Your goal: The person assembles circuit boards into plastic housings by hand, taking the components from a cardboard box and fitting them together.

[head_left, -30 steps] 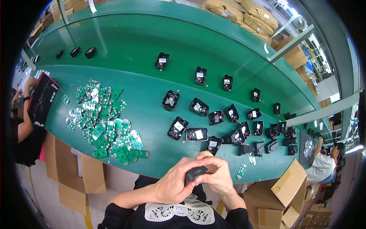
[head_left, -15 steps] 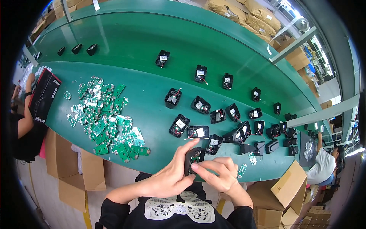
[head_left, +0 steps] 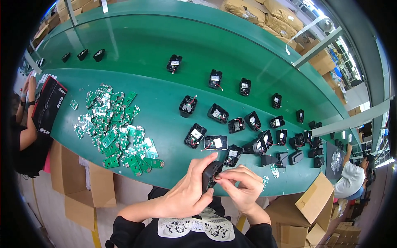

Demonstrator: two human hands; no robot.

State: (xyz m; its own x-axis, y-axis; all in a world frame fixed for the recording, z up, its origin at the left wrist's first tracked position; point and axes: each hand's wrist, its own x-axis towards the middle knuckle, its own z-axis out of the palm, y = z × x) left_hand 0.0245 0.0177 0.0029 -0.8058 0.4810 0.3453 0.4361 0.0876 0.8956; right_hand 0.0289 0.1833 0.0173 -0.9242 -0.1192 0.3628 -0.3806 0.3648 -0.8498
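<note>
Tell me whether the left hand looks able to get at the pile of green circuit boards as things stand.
Probably not without letting go: the left hand is holding a black casing. Otherwise the way looks open: the pile of green circuit boards lies uncovered to that hand's left.

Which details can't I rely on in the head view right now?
All in the head view:
- Inside of the black housing in the left hand: mostly hidden, turned nearly edge-on and partly behind the right hand.
- Anything between the right hand's fingertips: too small to identify.
- Lower boards in the pile of green circuit boards: covered by those on top, so no count.
- Distant black housings at far right: too small for detail.
</note>
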